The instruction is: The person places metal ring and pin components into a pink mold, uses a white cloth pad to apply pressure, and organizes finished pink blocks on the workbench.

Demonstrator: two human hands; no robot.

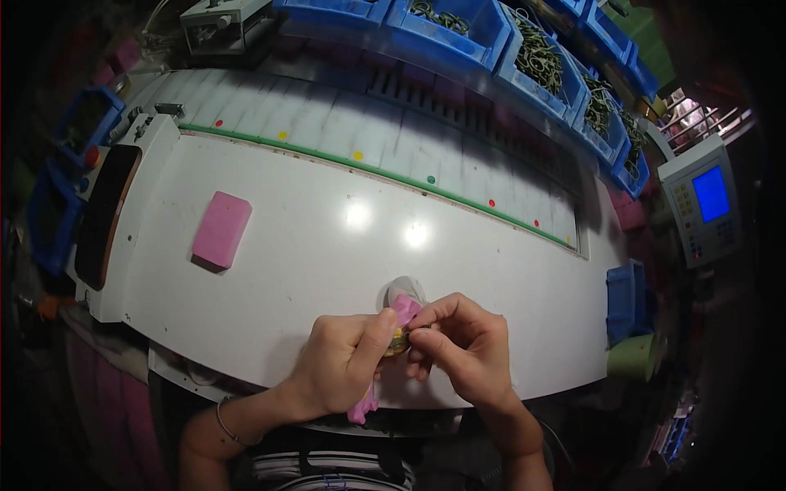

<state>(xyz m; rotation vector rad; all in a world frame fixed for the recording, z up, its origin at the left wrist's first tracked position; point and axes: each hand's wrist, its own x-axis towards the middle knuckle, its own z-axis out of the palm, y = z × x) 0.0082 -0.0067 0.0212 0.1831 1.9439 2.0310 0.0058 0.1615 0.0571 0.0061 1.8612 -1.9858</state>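
Observation:
Near the front edge of the white table, my left hand (pixel 337 358) is closed around a small bundle. Crumpled pink material (pixel 405 308) sticks out above its thumb, and more of it hangs below the palm. Between the two hands shows a small yellow and dark-green piece (pixel 398 342), too covered by fingers to name. My right hand (pixel 463 340) pinches at the right side of this piece with thumb and forefinger. Just beyond the fingers is a pale, rounded, see-through item (pixel 404 288); whether it is held or lies on the table I cannot tell.
A pink block (pixel 222 230) lies on the table (pixel 311 245) at left. Across the back runs a green strip (pixel 360 167) before white slats with coloured dots. Blue bins (pixel 536 65) of dark-green loops hang above. A device with a blue screen (pixel 709 195) stands at right.

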